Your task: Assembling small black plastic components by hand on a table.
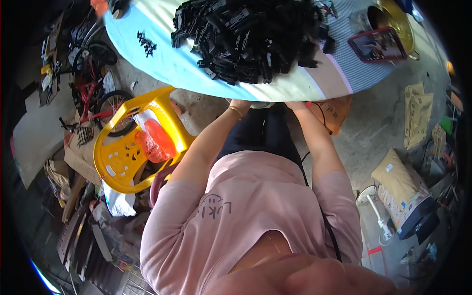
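Both my hands reach under the near edge of a cloth-covered table (162,69). Of my left hand (240,104), only the back near the wrist shows, with a thin gold band on the wrist; its fingers are hidden by the table edge. The same edge covers the fingers of my right hand (295,105). Between the two hands a bit of a pale, rounded rim (261,104) peeks out; what it belongs to I cannot make out. Above, a large heap of black plastic parts (246,37) covers the middle of the table, with small black pieces (146,44) lying apart to its left.
On the table's right, a phone (377,45) leans near a yellow metal bowl (397,22). A yellow plastic chair (118,152) holding a red bag (156,141) stands at my left, before a bicycle (91,101). An orange bag (334,114) and a sack (394,176) are on the right.
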The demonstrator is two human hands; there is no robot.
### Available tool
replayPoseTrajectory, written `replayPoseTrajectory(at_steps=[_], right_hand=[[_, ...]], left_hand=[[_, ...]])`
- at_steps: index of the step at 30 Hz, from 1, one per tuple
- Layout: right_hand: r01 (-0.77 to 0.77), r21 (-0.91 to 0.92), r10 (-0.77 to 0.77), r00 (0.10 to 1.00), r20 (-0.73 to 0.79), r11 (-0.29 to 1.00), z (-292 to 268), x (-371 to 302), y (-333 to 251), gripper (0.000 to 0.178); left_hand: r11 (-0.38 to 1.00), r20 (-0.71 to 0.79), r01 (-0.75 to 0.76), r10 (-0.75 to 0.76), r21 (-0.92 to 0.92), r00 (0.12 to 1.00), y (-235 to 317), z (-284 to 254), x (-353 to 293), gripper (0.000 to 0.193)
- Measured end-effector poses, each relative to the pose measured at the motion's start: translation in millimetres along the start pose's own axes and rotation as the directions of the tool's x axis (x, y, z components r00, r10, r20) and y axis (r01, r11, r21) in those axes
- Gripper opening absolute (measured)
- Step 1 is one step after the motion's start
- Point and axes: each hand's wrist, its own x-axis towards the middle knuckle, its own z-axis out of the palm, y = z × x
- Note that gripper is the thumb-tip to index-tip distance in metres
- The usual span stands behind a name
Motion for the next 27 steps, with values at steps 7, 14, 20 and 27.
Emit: replayPoseTrajectory(at_steps=[7,14,20,27], right_hand=[[0.180,-0.400,-0.089,0.968,0.235,0.898,14,-7,-52,0.035],[0.190,-0.312,-0.006,0.862,0.507,0.931,-3,4,-37,0.026],[0.543,-0.387,-0.056,0.630,0.775,0.745,-31,-43,-27,0.015],[0.530,-0.236,-0.349,0.772,0.530,0.814,-73,-20,-59,0.017]], left_hand=[[0.982,0.296,-0.102,0.145,-0.157,0.944,-21,-42,-74,0.023],[0.956,0.343,0.122,-0.023,-0.268,0.939,-29,-66,-103,0.019],[0.936,0.319,0.175,-0.073,-0.305,0.945,-10,-33,-121,0.029],[0.918,0.531,0.361,-0.226,-0.165,0.817,-31,-53,-104,0.020]])
